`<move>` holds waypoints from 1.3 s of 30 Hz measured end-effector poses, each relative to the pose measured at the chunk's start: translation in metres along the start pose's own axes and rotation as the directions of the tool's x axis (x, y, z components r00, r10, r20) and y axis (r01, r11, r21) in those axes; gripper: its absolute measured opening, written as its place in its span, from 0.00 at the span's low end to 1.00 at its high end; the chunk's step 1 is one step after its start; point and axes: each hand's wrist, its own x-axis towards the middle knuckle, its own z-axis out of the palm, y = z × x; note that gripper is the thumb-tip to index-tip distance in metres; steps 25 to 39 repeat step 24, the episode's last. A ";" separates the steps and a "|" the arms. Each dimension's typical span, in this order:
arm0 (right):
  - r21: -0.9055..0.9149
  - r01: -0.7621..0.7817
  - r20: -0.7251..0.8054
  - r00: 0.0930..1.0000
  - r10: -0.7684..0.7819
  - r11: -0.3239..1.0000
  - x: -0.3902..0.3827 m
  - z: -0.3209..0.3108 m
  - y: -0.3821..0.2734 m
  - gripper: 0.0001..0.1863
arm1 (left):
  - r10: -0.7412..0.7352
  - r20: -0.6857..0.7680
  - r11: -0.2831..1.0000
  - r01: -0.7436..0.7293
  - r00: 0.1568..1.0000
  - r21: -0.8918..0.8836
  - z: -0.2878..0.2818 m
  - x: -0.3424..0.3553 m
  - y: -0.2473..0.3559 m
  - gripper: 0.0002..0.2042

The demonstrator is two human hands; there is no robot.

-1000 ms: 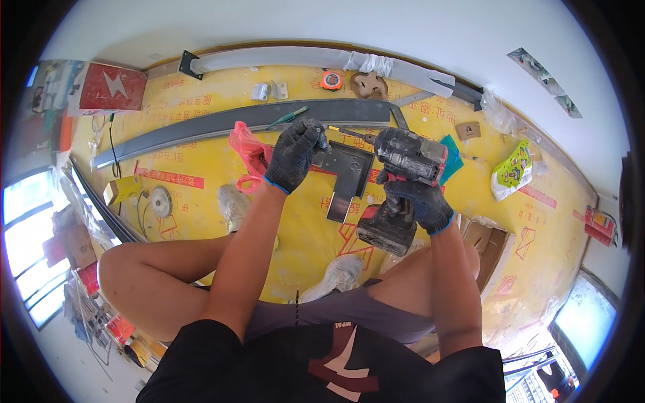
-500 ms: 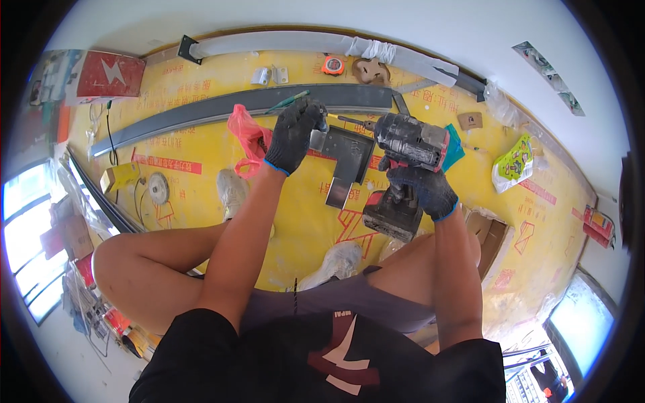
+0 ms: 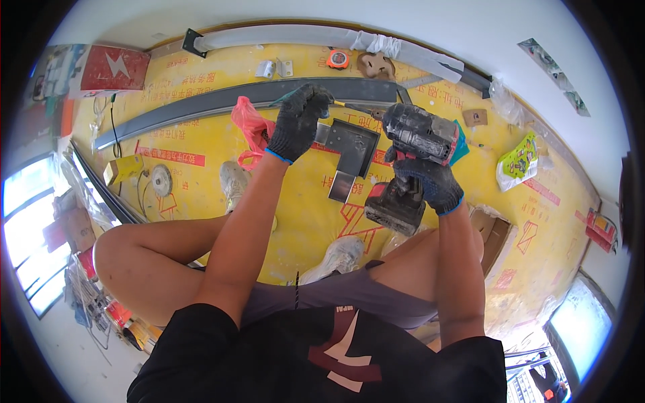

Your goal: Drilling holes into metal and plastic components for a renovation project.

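Observation:
My right hand (image 3: 433, 185) in a dark knit glove grips a dusty cordless drill (image 3: 420, 134) by its handle. The drill's long bit (image 3: 356, 107) points left toward my left hand (image 3: 299, 121), also gloved. The left fingers are pinched together at the tip of the bit; what lies between them is hidden. A thin green item (image 3: 281, 100) shows partly behind that hand; I cannot tell whether it is held. Below the bit, a black L-shaped metal piece (image 3: 363, 144) with bare silvery ends lies on the yellow floor sheet. A red plastic bag (image 3: 250, 131) is beside my left wrist.
A long dark metal bar (image 3: 201, 107) lies behind my hands. Farther back are a metal bracket (image 3: 285, 68), a tape measure (image 3: 338, 59) and a wrapped post (image 3: 295, 39). A yellow angle grinder (image 3: 124, 169) sits left; a cardboard box (image 3: 494, 235) stands by my right knee.
My left hand has risen slightly and turned, covering more of the green item. The drill stays in my right hand, shifted slightly right. The view has tilted a little.

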 end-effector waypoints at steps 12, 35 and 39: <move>0.078 -0.007 -0.021 1.000 0.009 0.997 0.005 -0.006 0.004 0.16 | 0.087 0.016 0.991 -0.088 0.996 0.098 0.000 0.005 0.007 0.10; -0.047 0.088 -0.015 0.996 -0.089 0.995 0.018 0.011 0.007 0.11 | -0.361 0.044 0.403 0.199 0.931 -0.893 0.014 -0.009 -0.037 0.09; -0.047 0.088 -0.015 0.996 -0.089 0.995 0.018 0.011 0.007 0.11 | -0.361 0.044 0.403 0.199 0.931 -0.893 0.014 -0.009 -0.037 0.09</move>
